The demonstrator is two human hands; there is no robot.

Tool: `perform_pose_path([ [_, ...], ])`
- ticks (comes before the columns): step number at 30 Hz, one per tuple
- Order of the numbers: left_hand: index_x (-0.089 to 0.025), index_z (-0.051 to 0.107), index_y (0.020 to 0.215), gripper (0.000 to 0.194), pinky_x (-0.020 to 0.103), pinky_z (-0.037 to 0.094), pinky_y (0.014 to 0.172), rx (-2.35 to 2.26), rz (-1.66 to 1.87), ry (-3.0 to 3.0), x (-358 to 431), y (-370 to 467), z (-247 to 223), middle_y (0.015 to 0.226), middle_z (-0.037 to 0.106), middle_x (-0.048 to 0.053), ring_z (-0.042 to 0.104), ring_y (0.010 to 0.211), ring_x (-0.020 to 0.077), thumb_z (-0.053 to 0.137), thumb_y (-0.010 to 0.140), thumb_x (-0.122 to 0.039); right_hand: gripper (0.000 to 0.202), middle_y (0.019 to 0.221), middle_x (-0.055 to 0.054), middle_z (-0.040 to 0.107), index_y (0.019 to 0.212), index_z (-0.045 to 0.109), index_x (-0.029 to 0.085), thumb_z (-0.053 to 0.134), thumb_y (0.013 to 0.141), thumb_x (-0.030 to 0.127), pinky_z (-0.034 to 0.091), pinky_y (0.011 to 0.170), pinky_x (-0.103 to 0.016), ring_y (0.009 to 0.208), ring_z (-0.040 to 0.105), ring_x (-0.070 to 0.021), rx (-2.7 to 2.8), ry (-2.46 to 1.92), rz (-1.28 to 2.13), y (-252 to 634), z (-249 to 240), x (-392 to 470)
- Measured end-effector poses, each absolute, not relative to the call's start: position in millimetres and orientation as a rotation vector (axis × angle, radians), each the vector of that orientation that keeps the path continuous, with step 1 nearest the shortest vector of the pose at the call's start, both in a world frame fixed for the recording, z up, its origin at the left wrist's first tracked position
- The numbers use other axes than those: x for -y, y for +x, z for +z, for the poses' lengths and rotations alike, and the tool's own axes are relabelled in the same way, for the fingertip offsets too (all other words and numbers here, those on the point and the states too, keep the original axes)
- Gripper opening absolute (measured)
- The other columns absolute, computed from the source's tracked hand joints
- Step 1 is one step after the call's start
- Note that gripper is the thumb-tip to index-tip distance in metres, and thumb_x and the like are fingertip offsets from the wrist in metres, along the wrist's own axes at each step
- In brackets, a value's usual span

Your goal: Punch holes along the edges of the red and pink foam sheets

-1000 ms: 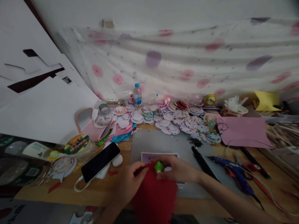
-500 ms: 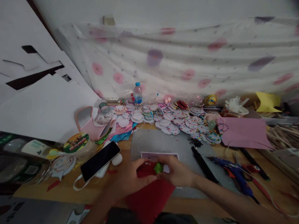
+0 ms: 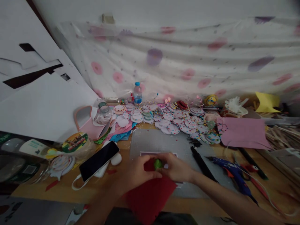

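Note:
Both hands meet over the front of a grey mat [image 3: 145,140]. Between them is a small green piece [image 3: 158,164], on or against a red sheet [image 3: 150,197] that hangs toward the table's front edge. My left hand [image 3: 139,170] is curled round the red sheet's upper left part, thumb pointing right below the green piece. My right hand [image 3: 175,167] closes on the green piece from the right, its fingers arched over the top. A pale framed card [image 3: 174,154] lies on the mat, mostly hidden by the hands.
Several dotted paper discs [image 3: 173,128] lie piled behind the mat. At left are a phone [image 3: 99,161] and a clear-sided tub [image 3: 76,142]. A black pen-like tool [image 3: 202,164], a blue glue gun [image 3: 234,175] and a pink sheet [image 3: 245,131] are at right.
The fingers of both hands have shifted slightly around the green piece, which looks turned. The red sheet's lower part has moved a little. The whole view has shifted slightly.

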State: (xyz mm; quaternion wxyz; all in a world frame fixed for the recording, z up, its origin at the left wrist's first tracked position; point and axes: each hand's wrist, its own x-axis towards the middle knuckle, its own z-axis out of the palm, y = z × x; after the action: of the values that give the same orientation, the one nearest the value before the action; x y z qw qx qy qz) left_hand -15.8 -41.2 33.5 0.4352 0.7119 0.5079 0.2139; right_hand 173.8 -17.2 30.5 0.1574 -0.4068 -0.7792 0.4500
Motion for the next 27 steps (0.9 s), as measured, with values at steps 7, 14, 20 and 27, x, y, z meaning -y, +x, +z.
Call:
perform_pose_path([
  [7, -0.016, 0.067, 0.078, 0.015, 0.025, 0.046, 0.063, -1.282, 0.571, 1.610, 44.9, -40.3, 23.6, 0.075, 0.069, 0.003, 0.063, 0.073, 0.0192, 0.056, 0.080, -0.027, 0.021, 0.077, 0.000, 0.059, 0.089, 0.061, 0.016, 0.064, 0.076, 0.033, 0.042, 0.065, -0.023, 0.071, 0.053, -0.0135, 2.062, -1.118, 1.570, 182.8, 28.9, 14.3],
  [14, -0.016, 0.064, 0.080, 0.013, 0.024, 0.046, 0.066, -1.441, 0.670, 1.491, 59.5, -48.6, 28.6, 0.078, 0.068, 0.003, 0.062, 0.076, 0.0191, 0.057, 0.077, -0.027, 0.025, 0.072, 0.000, 0.054, 0.087, 0.058, 0.015, 0.054, 0.084, 0.040, 0.041, 0.059, -0.023, 0.064, 0.050, -0.0118, 2.004, -1.217, 1.615, 191.8, 16.5, 20.4],
  [20, -0.018, 0.063, 0.075, 0.017, 0.023, 0.044, 0.062, -1.499, 0.669, 1.589, 65.0, -51.9, 34.9, 0.071, 0.064, 0.000, 0.059, 0.070, 0.0167, 0.053, 0.081, -0.030, 0.021, 0.093, -0.003, 0.057, 0.101, 0.054, 0.017, 0.056, 0.082, 0.028, 0.045, 0.074, -0.025, 0.083, 0.054, -0.0142, 2.029, -1.158, 1.465, 191.5, 25.6, 26.1],
  [27, -0.021, 0.065, 0.084, 0.013, 0.023, 0.044, 0.069, -1.501, 0.690, 1.716, 69.1, -46.4, 36.2, 0.082, 0.069, -0.001, 0.062, 0.077, 0.0161, 0.053, 0.084, -0.028, 0.031, 0.094, -0.001, 0.063, 0.100, 0.057, 0.020, 0.070, 0.071, 0.023, 0.043, 0.078, -0.027, 0.087, 0.056, -0.0164, 2.246, -1.186, 1.236, 185.9, 47.5, 28.7],
])
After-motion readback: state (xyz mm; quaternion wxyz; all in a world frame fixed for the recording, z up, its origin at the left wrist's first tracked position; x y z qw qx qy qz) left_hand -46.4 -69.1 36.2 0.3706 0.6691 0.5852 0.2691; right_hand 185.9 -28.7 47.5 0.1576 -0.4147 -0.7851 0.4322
